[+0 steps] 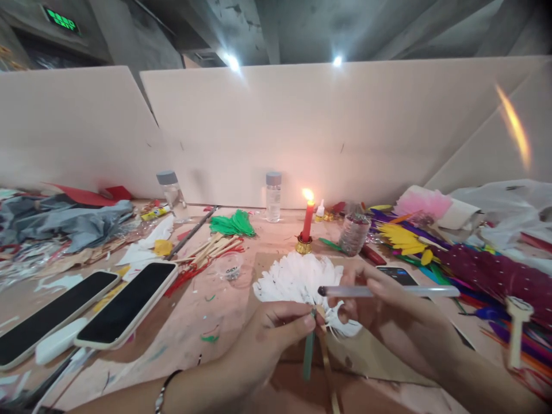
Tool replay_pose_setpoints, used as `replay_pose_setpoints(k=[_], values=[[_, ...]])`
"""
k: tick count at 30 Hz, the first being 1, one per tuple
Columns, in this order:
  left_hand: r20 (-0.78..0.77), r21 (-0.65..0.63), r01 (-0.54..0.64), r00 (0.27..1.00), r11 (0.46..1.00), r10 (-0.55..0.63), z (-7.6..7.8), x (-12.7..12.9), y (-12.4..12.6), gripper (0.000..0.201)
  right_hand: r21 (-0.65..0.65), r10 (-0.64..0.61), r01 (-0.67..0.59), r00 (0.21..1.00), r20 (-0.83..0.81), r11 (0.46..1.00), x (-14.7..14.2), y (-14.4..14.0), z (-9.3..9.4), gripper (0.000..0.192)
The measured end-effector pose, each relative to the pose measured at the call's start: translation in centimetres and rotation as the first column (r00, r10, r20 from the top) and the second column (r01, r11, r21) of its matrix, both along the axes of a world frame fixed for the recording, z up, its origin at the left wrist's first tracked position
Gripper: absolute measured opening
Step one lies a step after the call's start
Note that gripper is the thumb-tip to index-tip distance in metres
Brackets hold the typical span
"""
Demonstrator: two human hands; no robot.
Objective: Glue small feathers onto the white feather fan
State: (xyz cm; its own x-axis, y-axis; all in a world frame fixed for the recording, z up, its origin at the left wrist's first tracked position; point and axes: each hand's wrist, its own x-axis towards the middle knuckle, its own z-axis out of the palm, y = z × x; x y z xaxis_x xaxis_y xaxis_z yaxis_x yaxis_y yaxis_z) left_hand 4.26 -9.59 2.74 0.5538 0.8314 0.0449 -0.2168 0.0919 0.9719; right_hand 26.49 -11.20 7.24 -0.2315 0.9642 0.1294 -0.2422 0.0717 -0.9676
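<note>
- White feather fan [297,279] at centre.
- Red candle [307,221], gold base, just beyond.
- Green feathers [233,224] far left of candle.
- Yellow feathers [403,238], right.
- Pink feathers [422,202], far right.

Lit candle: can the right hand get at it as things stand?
Probably not directly. The right hand is shut on a glue stick, and the white feather fan lies between it and the lit candle; reaching over risks the flame.

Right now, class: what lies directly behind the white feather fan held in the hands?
Behind the white feather fan stands a lit red candle in a gold holder, with a clear bottle further back. The fan hides the tabletop just behind it.
</note>
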Motion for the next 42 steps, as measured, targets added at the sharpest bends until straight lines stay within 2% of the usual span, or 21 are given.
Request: replay_pose_setpoints(k=[3, 5, 11, 18, 22, 26, 34, 42], values=[[0.005, -0.006, 0.041, 0.999, 0.999, -0.041, -0.9, -0.2, 0.1, 0.030, -0.085, 0.074, -0.094, 0.974, -0.214, 0.992, -0.6, -0.5, -1.5, 0.029], [-0.025, 0.013, 0.053, 0.998, 0.999, -0.052, -1.2, -0.4, 0.2, 0.030, -0.132, 0.087, -0.123, 0.965, -0.249, 0.984, -0.7, -0.6, -2.3, 0.028], [-0.029, -0.005, 0.119, 0.992, 0.993, -0.120, -0.4, -0.9, 0.0, 0.034, -0.167, 0.065, -0.099, 0.978, -0.198, 0.981, -0.4, -1.0, -3.8, 0.029], [-0.138, 0.054, 0.092, 0.987, 0.994, -0.084, 0.1, -1.2, 0.1, 0.043, -0.183, 0.061, -0.096, 0.980, -0.190, 0.978, -0.3, -1.0, -4.9, 0.023], [-0.137, 0.013, 0.072, 0.988, 0.997, -0.070, 0.2, -1.1, 0.0, 0.043, -0.167, 0.101, -0.139, 0.970, -0.222, 0.976, -0.3, -1.1, -5.1, 0.023], [-0.126, -0.026, 0.087, 0.988, 0.996, -0.089, 0.2, -1.1, 0.0, 0.043, -0.139, 0.152, -0.198, 0.946, -0.285, 0.970, -0.2, -1.2, -5.3, 0.015], [-0.087, -0.071, 0.112, 0.989, 0.991, -0.118, 0.1, -1.1, 0.0, 0.041, -0.160, 0.129, -0.175, 0.957, -0.261, 0.971, 0.0, -1.1, -5.6, 0.016], [-0.091, -0.064, 0.096, 0.991, 0.993, -0.102, 0.3, -1.2, 0.0, 0.035, -0.161, 0.097, -0.141, 0.963, -0.253, 0.977, 0.1, -1.0, -5.8, 0.014]])
